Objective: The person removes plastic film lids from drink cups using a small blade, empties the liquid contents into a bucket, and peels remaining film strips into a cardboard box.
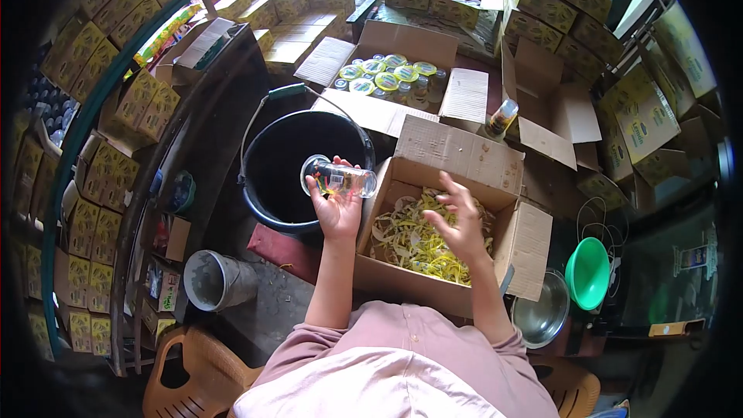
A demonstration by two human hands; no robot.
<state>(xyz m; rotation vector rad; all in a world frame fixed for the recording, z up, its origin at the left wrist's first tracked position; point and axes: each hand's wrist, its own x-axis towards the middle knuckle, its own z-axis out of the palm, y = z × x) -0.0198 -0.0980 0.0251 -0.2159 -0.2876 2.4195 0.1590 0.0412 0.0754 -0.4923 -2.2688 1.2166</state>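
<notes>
My left hand [339, 213] is wrapped around a clear plastic cup [352, 180] with printed colours on its side. The cup lies sideways in the fingers, over the right part of a large black bucket [267, 159]. To the right, my right hand [460, 224] hangs open with fingers apart and nothing in it. Below it is an open cardboard box [464, 147] holding a tangle of yellow plastic strips [414, 240]. Behind stands another open carton [406, 37] with several clear cups with yellow-rimmed lids [387, 80].
A single lidded cup [501, 118] stands near an open carton [546, 101]. A grey pail [219, 280] sits at left; a green bowl [587, 275] and metal bowl [542, 310] are at right. Stacked yellow cartons [93, 220] line the sides. An orange chair [197, 375] is beside me.
</notes>
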